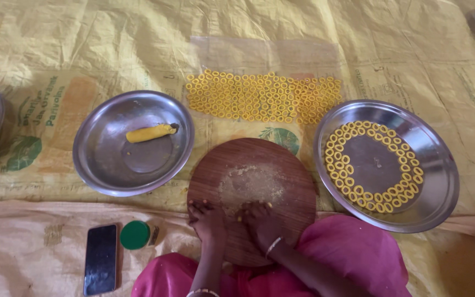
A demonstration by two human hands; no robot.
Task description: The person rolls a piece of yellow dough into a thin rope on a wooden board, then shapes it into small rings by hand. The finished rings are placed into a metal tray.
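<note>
Both hands press on the round board (251, 190).
Left hand (207, 220) and right hand (260, 221) lie at lower centre, fingers curled; what they pinch, I cannot tell.

Single head view, looking steeply down, close over round wooden board (251, 187) at lap.

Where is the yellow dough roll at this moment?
In the head view, the yellow dough roll lies inside the steel plate at left, up-left of the round wooden board and the left hand.
</note>
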